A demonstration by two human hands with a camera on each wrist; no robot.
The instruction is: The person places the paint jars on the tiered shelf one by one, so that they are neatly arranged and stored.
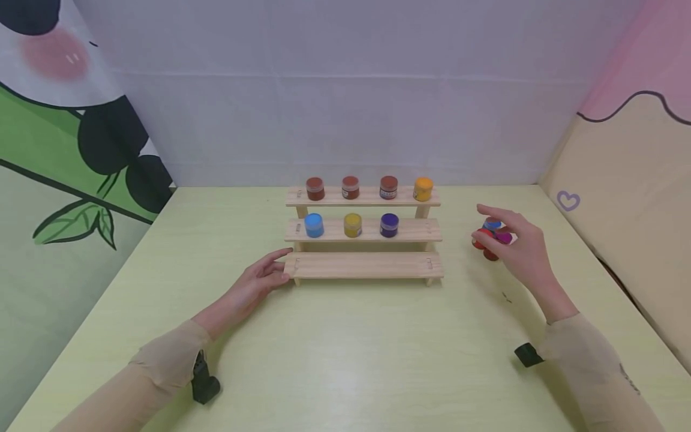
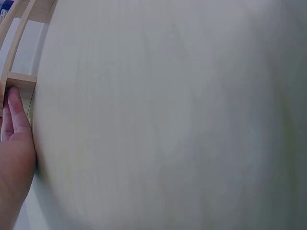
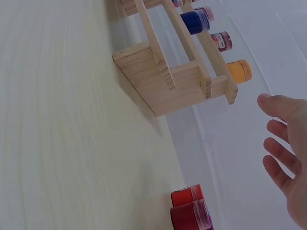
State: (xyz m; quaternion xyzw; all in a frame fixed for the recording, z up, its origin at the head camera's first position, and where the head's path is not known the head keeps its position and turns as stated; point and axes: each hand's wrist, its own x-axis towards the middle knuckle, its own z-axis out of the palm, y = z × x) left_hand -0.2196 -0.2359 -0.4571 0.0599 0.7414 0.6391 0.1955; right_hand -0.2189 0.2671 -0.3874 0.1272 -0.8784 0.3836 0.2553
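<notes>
At the left end of a three-step wooden rack point(image 1: 364, 265), my left hand point(image 1: 255, 287) grips the lowest shelf, thumb at the front corner and fingers further back. In the left wrist view the fingers of the left hand point(image 2: 17, 129) reach under the shelf's end. My right hand point(image 1: 523, 249) hovers over a cluster of small paint jars at the right, blue point(image 1: 492, 224), red, magenta point(image 1: 504, 238) and dark red point(image 1: 490, 255). The right wrist view shows the right hand point(image 3: 295, 143) with loosely bent fingers and nothing in them, apart from the red jar point(image 3: 187, 195).
Three brown-red jars and a yellow-orange jar point(image 1: 423, 189) stand on the top shelf. The middle shelf bears a light blue jar point(image 1: 314, 225), a mustard jar point(image 1: 352, 225) and a dark blue jar point(image 1: 389, 225). Printed cloth walls point(image 1: 345, 126) border the table point(image 1: 351, 360).
</notes>
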